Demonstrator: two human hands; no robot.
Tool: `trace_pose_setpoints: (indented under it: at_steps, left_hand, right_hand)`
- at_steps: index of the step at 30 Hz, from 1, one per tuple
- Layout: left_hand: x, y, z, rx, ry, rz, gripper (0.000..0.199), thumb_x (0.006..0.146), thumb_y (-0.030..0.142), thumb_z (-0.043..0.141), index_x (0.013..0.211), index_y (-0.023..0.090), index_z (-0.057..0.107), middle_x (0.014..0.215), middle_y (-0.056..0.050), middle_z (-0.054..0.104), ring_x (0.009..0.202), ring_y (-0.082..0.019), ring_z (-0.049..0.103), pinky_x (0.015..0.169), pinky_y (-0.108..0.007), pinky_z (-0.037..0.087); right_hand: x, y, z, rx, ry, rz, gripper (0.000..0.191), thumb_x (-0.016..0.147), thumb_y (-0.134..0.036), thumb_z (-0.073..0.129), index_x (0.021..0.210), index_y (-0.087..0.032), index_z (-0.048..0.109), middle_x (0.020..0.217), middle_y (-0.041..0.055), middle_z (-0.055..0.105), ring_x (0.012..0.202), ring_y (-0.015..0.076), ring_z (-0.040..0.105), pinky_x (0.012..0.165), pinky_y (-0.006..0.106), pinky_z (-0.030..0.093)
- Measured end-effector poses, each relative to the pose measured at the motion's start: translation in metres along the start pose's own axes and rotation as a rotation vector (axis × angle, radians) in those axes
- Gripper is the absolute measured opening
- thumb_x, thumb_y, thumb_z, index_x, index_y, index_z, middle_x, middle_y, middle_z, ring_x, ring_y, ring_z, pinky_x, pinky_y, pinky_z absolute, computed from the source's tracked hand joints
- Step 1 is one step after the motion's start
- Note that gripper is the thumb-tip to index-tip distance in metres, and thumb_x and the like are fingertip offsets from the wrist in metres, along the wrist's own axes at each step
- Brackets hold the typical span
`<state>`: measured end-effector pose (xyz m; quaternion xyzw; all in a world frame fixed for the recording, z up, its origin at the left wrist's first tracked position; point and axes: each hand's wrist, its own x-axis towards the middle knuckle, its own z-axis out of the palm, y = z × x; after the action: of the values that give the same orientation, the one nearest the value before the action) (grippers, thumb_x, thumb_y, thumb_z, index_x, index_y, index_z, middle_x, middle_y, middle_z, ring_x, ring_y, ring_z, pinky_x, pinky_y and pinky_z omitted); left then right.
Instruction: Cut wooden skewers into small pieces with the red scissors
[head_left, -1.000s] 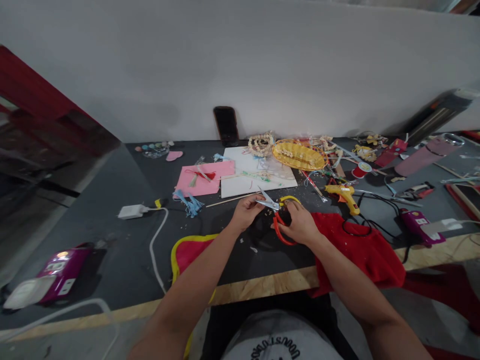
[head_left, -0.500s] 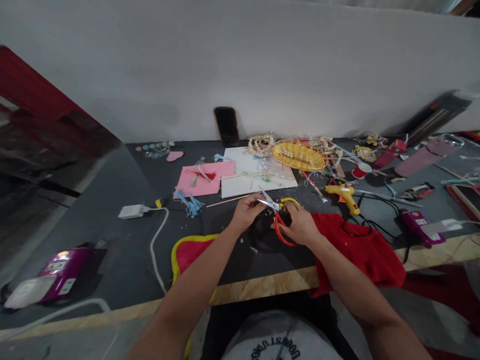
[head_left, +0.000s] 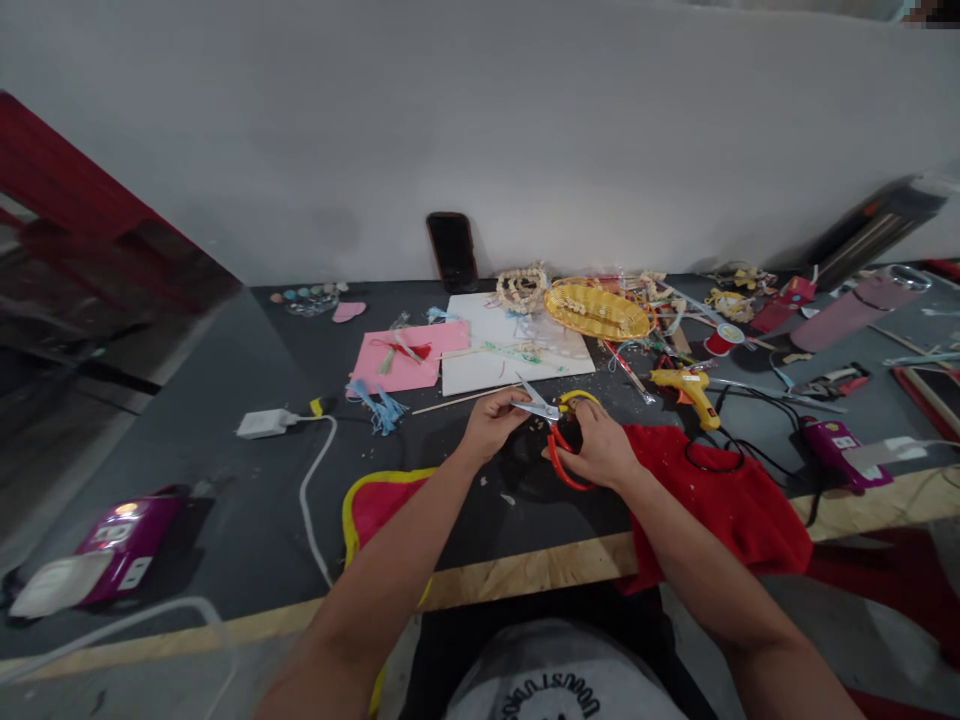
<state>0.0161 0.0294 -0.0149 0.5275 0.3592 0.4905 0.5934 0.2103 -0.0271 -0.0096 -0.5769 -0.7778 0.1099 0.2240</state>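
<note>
A pair of scissors (head_left: pixel 553 427) with one yellow and one red handle loop is in my right hand (head_left: pixel 602 447), its blades parted and pointing left. My left hand (head_left: pixel 493 425) is closed beside the blade tips, thumb and fingers pinched together; whatever they hold is too small to make out. Just beyond my hands lies a white board (head_left: pixel 465 375) with green and pale strands on it. A thin wooden stick (head_left: pixel 450 402) rests in front of that board. Small scraps are scattered on the dark table (head_left: pixel 525 540) under my hands.
Left of the board are a pink sheet (head_left: pixel 367 375) and blue tassels (head_left: pixel 381 408). A yellow basket (head_left: pixel 592 318), red thread spool (head_left: pixel 724 340) and yellow glue gun (head_left: pixel 688 390) lie to the right. Red cloth (head_left: pixel 712 500) lies under my right forearm. A phone (head_left: pixel 452 252) leans against the wall.
The scissor blades have shifted slightly near my left fingers. Both hands otherwise stay in nearly the same place.
</note>
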Motion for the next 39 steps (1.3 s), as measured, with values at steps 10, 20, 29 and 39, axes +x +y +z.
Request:
trace_pose_setpoints:
  at_steps: [10,20,29,39]
  left_hand:
    - [0.0001,0.0014,0.0002,0.015,0.007,0.002,0.031,0.063,0.043,0.080,0.072,0.016,0.070,0.076,-0.002,0.067,0.071,-0.014,0.060,0.070,-0.026,0.049]
    - [0.0001,0.0027,0.0023,0.006,0.023,-0.005,0.035,0.060,0.046,0.081,0.073,0.016,0.069,0.076,-0.002,0.067,0.071,-0.014,0.060,0.069,-0.026,0.048]
    - [0.0007,0.0005,0.0004,0.018,0.009,-0.006,0.030,0.064,0.042,0.079,0.075,0.016,0.068,0.073,-0.001,0.065,0.067,-0.013,0.058,0.065,-0.024,0.046]
    - [0.0000,0.0004,-0.0007,0.029,0.005,0.010,0.027,0.065,0.041,0.079,0.073,0.016,0.070,0.076,-0.002,0.067,0.071,-0.014,0.060,0.069,-0.026,0.047]
  right_hand:
    - [-0.0002,0.0007,0.0019,0.014,-0.016,0.017,0.072,0.074,-0.064,0.064,0.119,-0.009,0.053,0.113,0.0185,0.063,0.110,0.0328,0.059,0.094,0.046,0.050]
    - [-0.0033,-0.0050,-0.0012,0.015,-0.001,0.020,0.068,0.077,-0.061,0.063,0.121,-0.010,0.053,0.104,0.0168,0.066,0.102,0.0312,0.063,0.087,0.044,0.053]
    - [-0.0010,-0.0039,-0.0028,0.027,-0.028,0.058,0.066,0.075,-0.062,0.064,0.119,-0.014,0.051,0.111,0.0158,0.064,0.106,0.0312,0.062,0.089,0.044,0.052]
    - [-0.0008,-0.0028,-0.0015,-0.020,-0.016,0.007,0.072,0.075,-0.066,0.061,0.119,-0.011,0.049,0.113,0.0187,0.061,0.113,0.0334,0.057,0.093,0.046,0.050]
